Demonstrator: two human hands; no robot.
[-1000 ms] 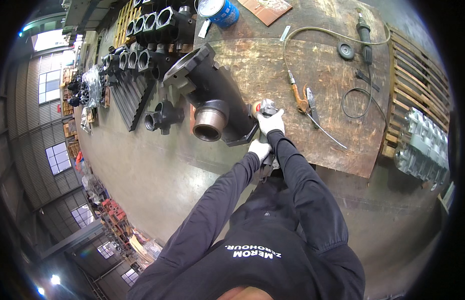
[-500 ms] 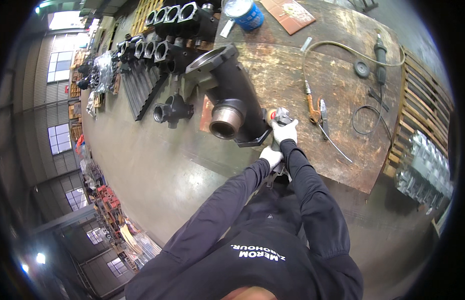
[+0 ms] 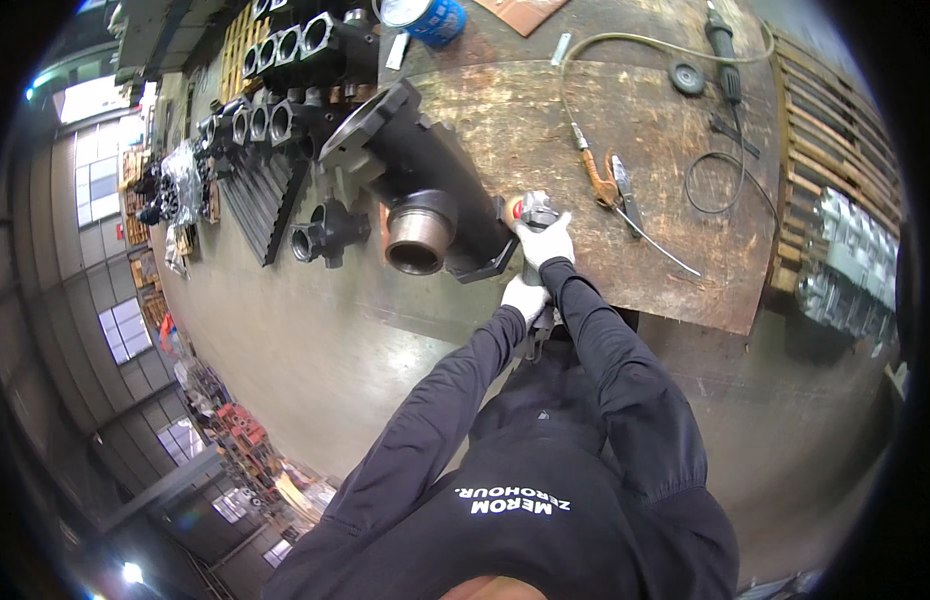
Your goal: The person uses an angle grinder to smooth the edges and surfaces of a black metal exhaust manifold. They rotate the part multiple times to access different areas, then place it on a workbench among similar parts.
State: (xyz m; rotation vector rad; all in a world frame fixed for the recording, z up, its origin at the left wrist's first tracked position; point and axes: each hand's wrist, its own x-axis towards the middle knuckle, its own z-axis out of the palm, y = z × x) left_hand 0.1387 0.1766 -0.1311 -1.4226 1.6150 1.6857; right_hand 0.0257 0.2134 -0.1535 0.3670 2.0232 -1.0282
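At the tabletop's [image 3: 665, 130] near edge, left hand [image 3: 526, 298] and right hand [image 3: 547, 243] grip an angle grinder [image 3: 536, 211]. Its disc [image 3: 511, 208] adjoins a black flanged casting [image 3: 460, 188].

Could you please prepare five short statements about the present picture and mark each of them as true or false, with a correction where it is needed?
1. The right hand and the left hand both hold the grey power tool. True.
2. The left hand is nearer than the right hand to the reddish disc. False: the right hand is nearer to the reddish disc.
3. The blue tin stands on the wooden table. True.
4. The orange-handled tool lies left of the black pipe-shaped part. False: the orange-handled tool lies right of the black pipe-shaped part.
5. Both hands are bare. False: both wear white gloves.
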